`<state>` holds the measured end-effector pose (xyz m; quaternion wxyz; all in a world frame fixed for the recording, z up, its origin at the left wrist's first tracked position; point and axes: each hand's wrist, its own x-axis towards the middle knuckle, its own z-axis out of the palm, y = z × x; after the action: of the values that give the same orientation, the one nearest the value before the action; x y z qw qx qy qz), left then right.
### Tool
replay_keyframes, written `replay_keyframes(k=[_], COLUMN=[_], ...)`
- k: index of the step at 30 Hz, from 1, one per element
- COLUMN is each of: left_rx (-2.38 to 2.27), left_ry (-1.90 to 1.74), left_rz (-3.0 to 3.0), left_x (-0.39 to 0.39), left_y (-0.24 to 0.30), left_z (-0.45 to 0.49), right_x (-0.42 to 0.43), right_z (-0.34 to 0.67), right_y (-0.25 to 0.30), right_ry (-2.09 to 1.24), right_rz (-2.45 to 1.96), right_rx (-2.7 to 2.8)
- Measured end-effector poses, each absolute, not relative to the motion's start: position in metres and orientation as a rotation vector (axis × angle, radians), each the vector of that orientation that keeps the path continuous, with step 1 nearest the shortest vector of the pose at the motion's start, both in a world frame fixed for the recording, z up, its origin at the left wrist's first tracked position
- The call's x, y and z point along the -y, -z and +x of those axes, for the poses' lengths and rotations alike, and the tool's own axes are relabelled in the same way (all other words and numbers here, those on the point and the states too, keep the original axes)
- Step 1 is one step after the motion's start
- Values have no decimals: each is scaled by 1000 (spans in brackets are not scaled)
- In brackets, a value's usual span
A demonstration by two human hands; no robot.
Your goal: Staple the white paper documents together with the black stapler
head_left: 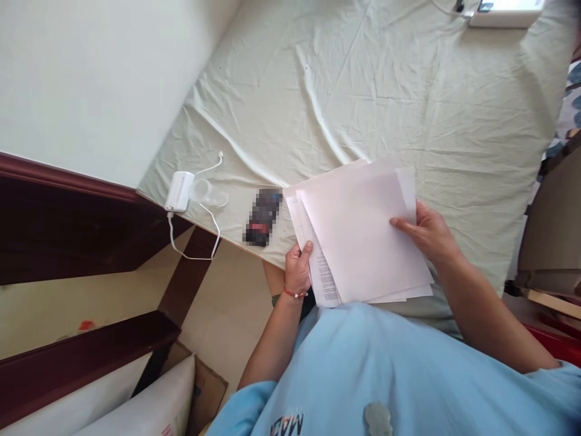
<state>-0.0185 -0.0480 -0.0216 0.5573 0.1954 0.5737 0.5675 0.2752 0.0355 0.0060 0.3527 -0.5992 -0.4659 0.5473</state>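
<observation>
Several sheets of paper (363, 242) lie fanned out in front of my chest, over the near edge of the cloth-covered table (363, 79). The top sheet looks blank, and lines of print show on a sheet beneath it at the left. My left hand (298, 270) pinches the left edge of the sheets, thumb on top. At the right edge, my right hand (429, 230) grips the sheets with its thumb on top and its fingers behind. A dark phone (262, 217), blurred out, lies left of the papers.
A white power adapter (180, 191) with a white cable and a clear plastic cup (202, 191) sit at the table's left corner. A white device (507, 13) stands at the far right. Dark wooden furniture (68, 218) is at the left, a cardboard box (551, 224) at the right.
</observation>
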Motion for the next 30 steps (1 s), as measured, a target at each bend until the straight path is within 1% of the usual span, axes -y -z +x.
replay_keyframes(k=[3, 7, 10, 15, 21, 30], left_rx=[-1301, -1285, -1296, -1323, -1372, -1362], left_ry=[-1336, -1359, -1376, -1364, -1330, -1374], left_rz=[450, 445, 468, 483, 551, 685], left_x=[48, 46, 45, 45, 46, 52], left_y=[20, 18, 17, 17, 21, 25], left_z=[-20, -19, -16, -16, -16, -15], right_x=[-34, -34, -35, -37, -41, -46], right_z=[284, 306, 323, 341, 332, 320], right_y=[-5, -4, -4, -6, -9, -14], right_ry=[-1398, -1220, -1123, -962, -1008, -1084], right_rz=[-1611, -1751, -1730, -1696, -1637, -1611], right_rx=[1209, 1105, 970, 946, 926, 974])
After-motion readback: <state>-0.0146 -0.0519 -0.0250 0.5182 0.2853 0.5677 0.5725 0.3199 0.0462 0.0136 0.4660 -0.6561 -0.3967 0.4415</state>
